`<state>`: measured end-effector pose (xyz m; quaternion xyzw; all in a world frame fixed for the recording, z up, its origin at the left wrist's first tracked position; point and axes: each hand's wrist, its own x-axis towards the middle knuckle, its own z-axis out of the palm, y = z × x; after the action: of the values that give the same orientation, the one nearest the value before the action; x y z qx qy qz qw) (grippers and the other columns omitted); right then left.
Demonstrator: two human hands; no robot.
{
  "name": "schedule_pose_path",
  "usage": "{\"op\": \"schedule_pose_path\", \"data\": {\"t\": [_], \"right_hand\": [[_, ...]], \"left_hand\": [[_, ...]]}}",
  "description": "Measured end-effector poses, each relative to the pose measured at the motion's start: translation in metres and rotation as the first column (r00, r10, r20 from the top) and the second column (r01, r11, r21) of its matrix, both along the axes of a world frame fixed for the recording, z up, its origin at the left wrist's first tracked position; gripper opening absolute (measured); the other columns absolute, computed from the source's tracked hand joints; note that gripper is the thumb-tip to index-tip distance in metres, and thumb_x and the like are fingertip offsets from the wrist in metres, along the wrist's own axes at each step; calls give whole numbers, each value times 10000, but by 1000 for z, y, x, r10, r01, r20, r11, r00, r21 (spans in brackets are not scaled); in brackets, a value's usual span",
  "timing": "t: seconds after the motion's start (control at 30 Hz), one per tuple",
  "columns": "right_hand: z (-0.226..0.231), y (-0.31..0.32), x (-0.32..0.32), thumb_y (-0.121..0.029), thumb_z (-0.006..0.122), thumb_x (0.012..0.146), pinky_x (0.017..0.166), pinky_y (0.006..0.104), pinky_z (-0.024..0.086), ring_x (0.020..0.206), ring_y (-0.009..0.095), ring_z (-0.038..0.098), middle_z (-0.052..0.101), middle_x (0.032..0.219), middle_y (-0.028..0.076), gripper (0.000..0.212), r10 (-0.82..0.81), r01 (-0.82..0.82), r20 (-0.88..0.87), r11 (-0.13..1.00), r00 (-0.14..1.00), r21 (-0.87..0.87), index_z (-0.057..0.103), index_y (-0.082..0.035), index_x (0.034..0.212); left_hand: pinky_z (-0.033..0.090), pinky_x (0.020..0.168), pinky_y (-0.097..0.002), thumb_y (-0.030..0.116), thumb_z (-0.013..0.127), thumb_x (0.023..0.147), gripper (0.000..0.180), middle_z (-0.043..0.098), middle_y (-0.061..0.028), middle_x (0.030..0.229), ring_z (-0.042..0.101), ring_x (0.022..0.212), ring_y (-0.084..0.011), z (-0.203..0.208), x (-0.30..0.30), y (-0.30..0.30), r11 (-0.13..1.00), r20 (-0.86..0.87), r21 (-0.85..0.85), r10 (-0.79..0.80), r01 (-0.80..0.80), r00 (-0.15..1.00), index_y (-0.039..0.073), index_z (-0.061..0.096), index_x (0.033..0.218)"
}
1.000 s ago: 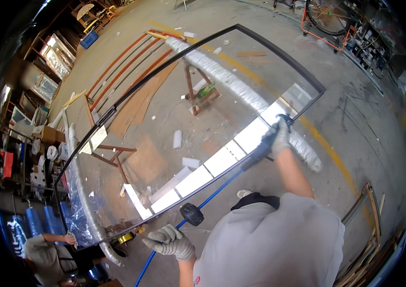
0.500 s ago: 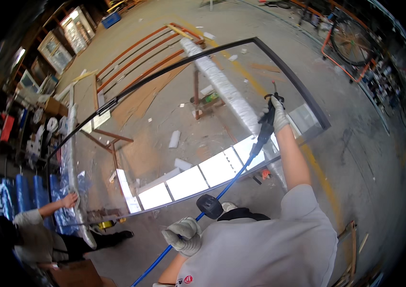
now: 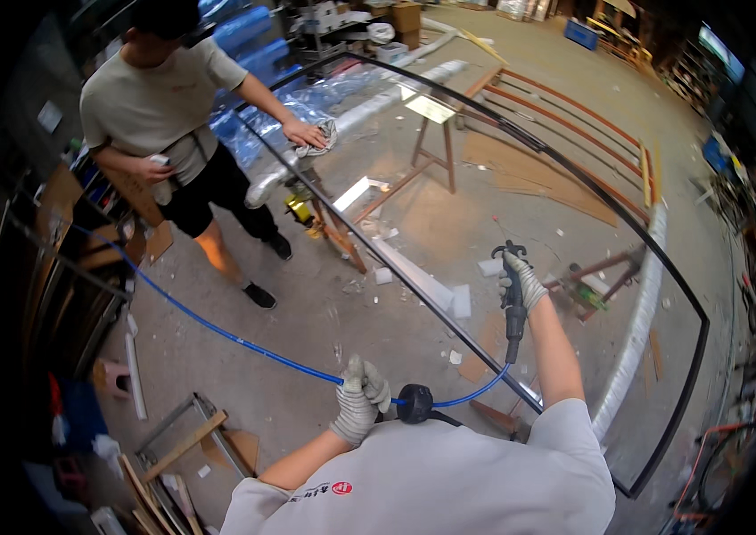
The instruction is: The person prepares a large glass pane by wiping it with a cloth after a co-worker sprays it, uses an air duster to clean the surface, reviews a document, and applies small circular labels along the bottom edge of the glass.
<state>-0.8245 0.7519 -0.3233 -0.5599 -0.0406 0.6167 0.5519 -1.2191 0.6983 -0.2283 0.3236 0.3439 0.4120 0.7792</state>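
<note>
The gloved right hand (image 3: 521, 278) grips a black air gun (image 3: 513, 308) over the black-framed glass pane (image 3: 449, 169); the left hand (image 3: 358, 399) closes round the thin blue hose (image 3: 217, 330). Opposite, another person's hand (image 3: 305, 134) presses a cloth (image 3: 326, 135) on the glass.

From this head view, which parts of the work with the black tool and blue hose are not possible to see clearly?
- Tip of the black tool in the right hand: too small to tell whether it touches the glass pane.
- Blue hose: its far end is lost in the dark left rim.
- Left hand: its glove hides the grip on the hose.
- Pane's near corner: cut off by the fisheye rim.
</note>
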Motion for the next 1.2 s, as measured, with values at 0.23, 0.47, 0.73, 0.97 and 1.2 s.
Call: {"op": "schedule_pose_path", "data": {"t": [0.23,0.47,0.73,0.97,1.2], "right_hand": [[53,117,-162,-386,661,788,393,288,457,429,104,493,502,584,-6,281,372,-371,-55,928,927,25,502,-156,766],[36,214,-231,-599,626,727,439,321,424,449,162,484,502,567,-4,441,38,-55,128,990,991,132,493,-179,719],[-6,231,-287,-493,504,798,455,381,352,433,171,385,369,555,-12,313,-493,482,107,868,863,118,428,-199,872],[-88,199,-479,-660,480,751,545,410,417,619,215,453,475,819,42,553,-73,73,-7,995,997,-73,467,-186,1036],[-58,275,-724,-423,578,829,612,394,462,635,250,548,568,714,79,344,607,-971,794,-167,35,170,543,-82,797]], "left_hand": [[305,344,-264,545,405,893,559,225,32,405,243,318,-119,-36,-95,47,947,52,-137,299,-289,953,152,327,502],[326,339,-273,522,471,874,472,266,28,459,275,348,-103,-52,-192,112,846,82,-278,492,-455,867,93,439,679],[507,747,-348,353,591,825,571,517,-137,1118,595,909,-251,-119,-339,155,661,-152,-9,741,-750,655,41,385,1255],[492,809,-343,305,588,847,444,565,-122,1073,595,915,-227,-128,-375,139,613,-140,-107,771,-783,622,73,469,1206],[454,895,-354,378,520,875,535,533,-188,1181,556,1023,-261,-103,-534,183,299,-117,-182,939,-937,323,-44,463,1197]]}}
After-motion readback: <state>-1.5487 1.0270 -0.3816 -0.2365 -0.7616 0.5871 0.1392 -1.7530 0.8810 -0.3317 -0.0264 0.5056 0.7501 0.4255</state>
